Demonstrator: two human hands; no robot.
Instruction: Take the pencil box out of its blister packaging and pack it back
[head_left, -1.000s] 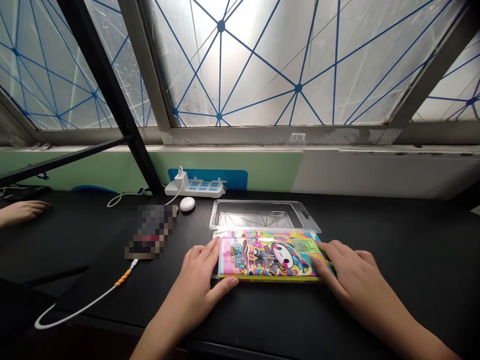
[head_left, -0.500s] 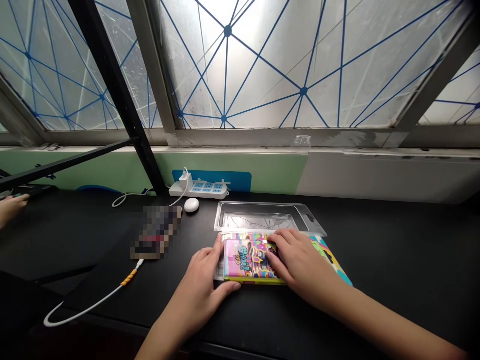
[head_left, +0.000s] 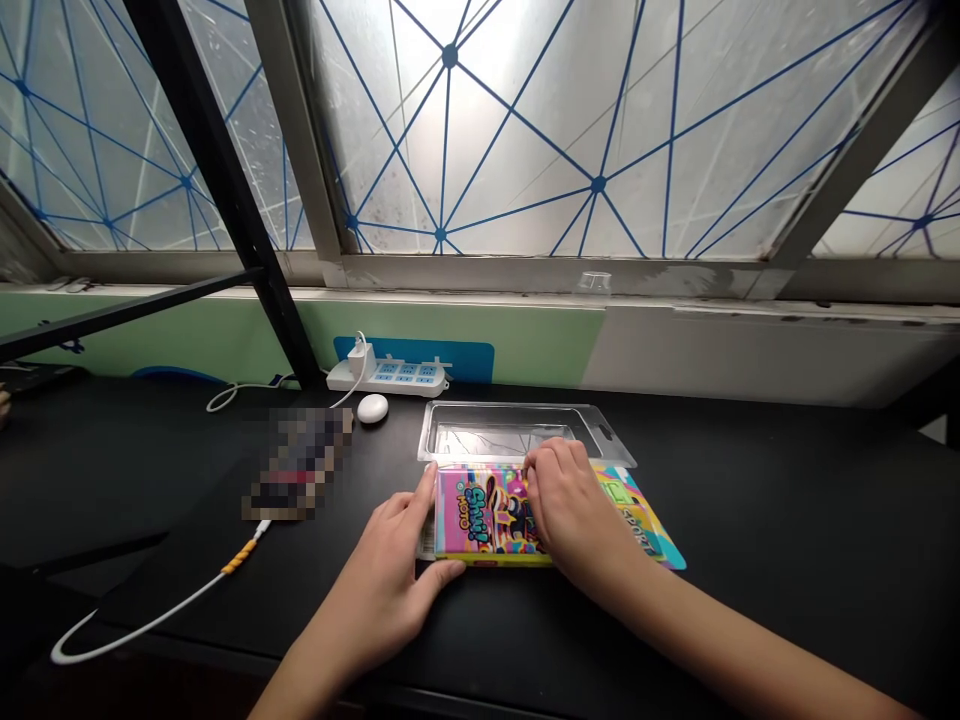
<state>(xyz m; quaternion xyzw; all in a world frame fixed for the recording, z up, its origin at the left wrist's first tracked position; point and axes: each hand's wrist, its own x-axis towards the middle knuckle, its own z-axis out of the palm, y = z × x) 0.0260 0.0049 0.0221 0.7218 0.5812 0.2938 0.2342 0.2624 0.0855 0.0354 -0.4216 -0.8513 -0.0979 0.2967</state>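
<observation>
A flat box with bright cartoon print lies on the black desk in front of me. My left hand holds its left end, the index finger along the side and the thumb at the front corner. On the box's right part rests my right hand, its fingers curled in and pressed together. Whatever those fingertips pinch is hidden. Under the box, a colourful printed card sticks out to the right. A clear plastic blister shell lies just behind the box.
Left of the box are a white rounded case and a blurred-out device with a white cable. A power strip stands by the wall. A black metal post slants at left. Another person's fingertips show at the left edge.
My right hand has gone from lying spread on the box to curled fingers. My left hand keeps its place on the box. The view has shifted slightly; the other person's hand is mostly out of view.
</observation>
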